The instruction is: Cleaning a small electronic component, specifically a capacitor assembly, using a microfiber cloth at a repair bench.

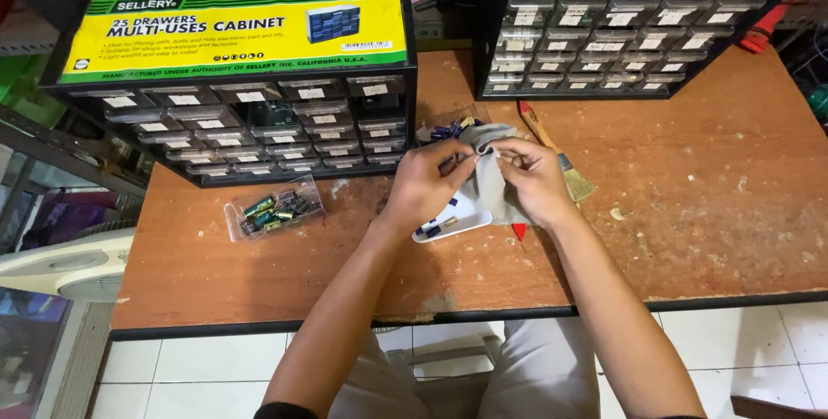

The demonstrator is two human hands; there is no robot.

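**Grey cloth held between both hands**

We see the grey cloth (pixel 490 179) pinched at its top edge between our left hand (pixel 429 184) and right hand (pixel 532 179), both closed on it above the wooden table (pixel 690 203). It hangs limp and creased, covering part of a white tray (pixel 451 222) beneath. A clear drawer of capacitors (pixel 274 208) lies to the left, a paintbrush (pixel 556 152) just to the right.

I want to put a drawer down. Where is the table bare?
Bare wood lies right of the paintbrush, below the right drawer cabinet. Another patch lies below the clear drawer of capacitors. Around both hands it is crowded.
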